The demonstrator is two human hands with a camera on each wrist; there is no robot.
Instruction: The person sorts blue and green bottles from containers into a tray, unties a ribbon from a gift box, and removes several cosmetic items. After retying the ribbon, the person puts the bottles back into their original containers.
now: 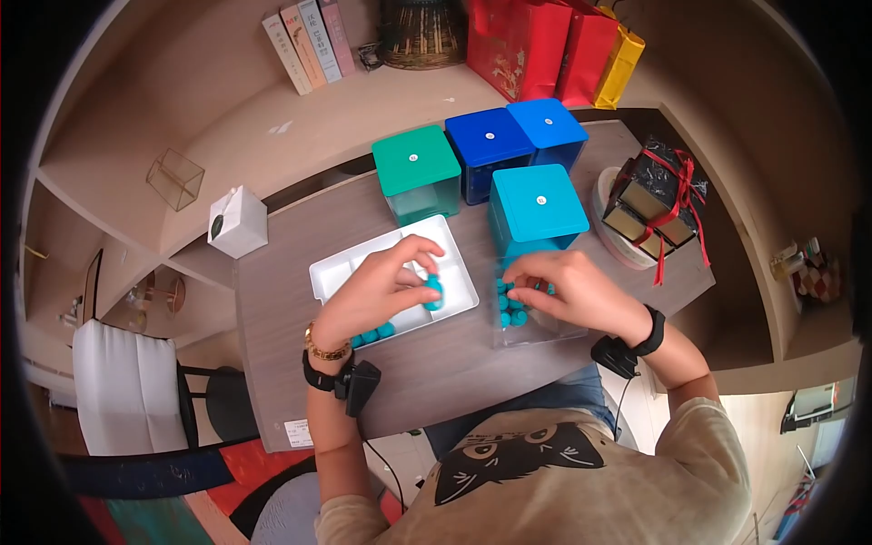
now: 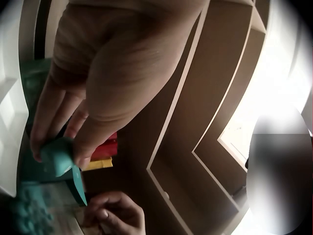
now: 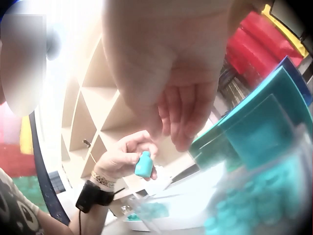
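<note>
Near the middle of the head view the left hand (image 1: 386, 289) pinches a small teal bottle (image 1: 435, 291) between thumb and fingertips, holding it over the right-hand compartment of a white divided tray (image 1: 338, 270) that lies on the grey-brown table (image 1: 436, 372); the left wrist view shows the same bottle (image 2: 57, 155) gripped by the thumb and curled fingers, and the right wrist view shows it (image 3: 143, 165) upright in that hand. More teal pieces (image 1: 374, 333) lie in the tray's lower compartment, just below the hand. To the right of centre the right hand (image 1: 572, 289) reaches with bent fingers into a clear box (image 1: 545, 331) holding a heap of teal bottles (image 1: 510, 304); whether its fingertips have closed on one cannot be told, since the right wrist view shows the fingers (image 3: 188, 117) loosely together and hanging above the blurred heap. Just behind the clear box stands a cyan lidded box (image 1: 536, 207), and further up the frame a green lidded box (image 1: 417, 173), a dark blue lidded box (image 1: 488, 150) and a lighter blue lidded box (image 1: 549, 127), each with a small round white sticker on the lid whose writing is too small to read. At the right lies a gift stack tied with red ribbon (image 1: 661, 202). At the top left, books (image 1: 309, 41) stand with spine lettering that is too small to make out; red and yellow bags (image 1: 554, 50) stand at the top right. A white tissue box (image 1: 238, 222) sits at the left.
</note>
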